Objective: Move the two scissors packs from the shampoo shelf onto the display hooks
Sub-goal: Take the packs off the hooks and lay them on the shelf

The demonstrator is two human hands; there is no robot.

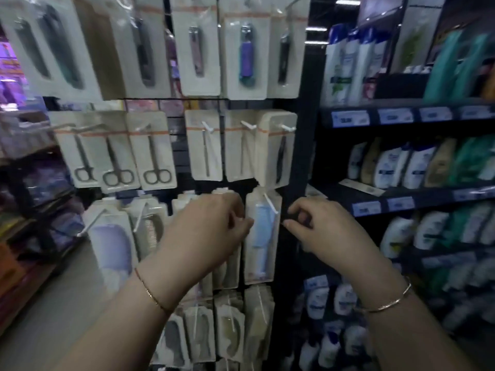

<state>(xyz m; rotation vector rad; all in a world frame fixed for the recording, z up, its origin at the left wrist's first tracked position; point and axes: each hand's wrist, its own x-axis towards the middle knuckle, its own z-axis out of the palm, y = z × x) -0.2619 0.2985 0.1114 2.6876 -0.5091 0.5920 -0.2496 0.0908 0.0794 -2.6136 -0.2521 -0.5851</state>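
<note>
Three scissors packs (152,152) hang side by side on hooks in the middle row of the display rack, left of centre. On the shampoo shelf (417,200) at the right, a flat pale pack (360,186) lies in front of the bottles, its contents too blurred to tell. My left hand (211,231) and my right hand (321,231) are raised in front of the rack's lower row, fingers curled in. I see no pack in either. Between them hangs a blue comb pack (261,236), with my left fingertips at its left edge.
Nail clipper packs (198,52) fill the top row, and tweezer-like packs (205,148) hang right of the scissors. A black upright post (300,162) separates the rack from the shelves of shampoo bottles (391,167). White hook tips (270,203) stick out toward me. An aisle floor (40,317) lies at the lower left.
</note>
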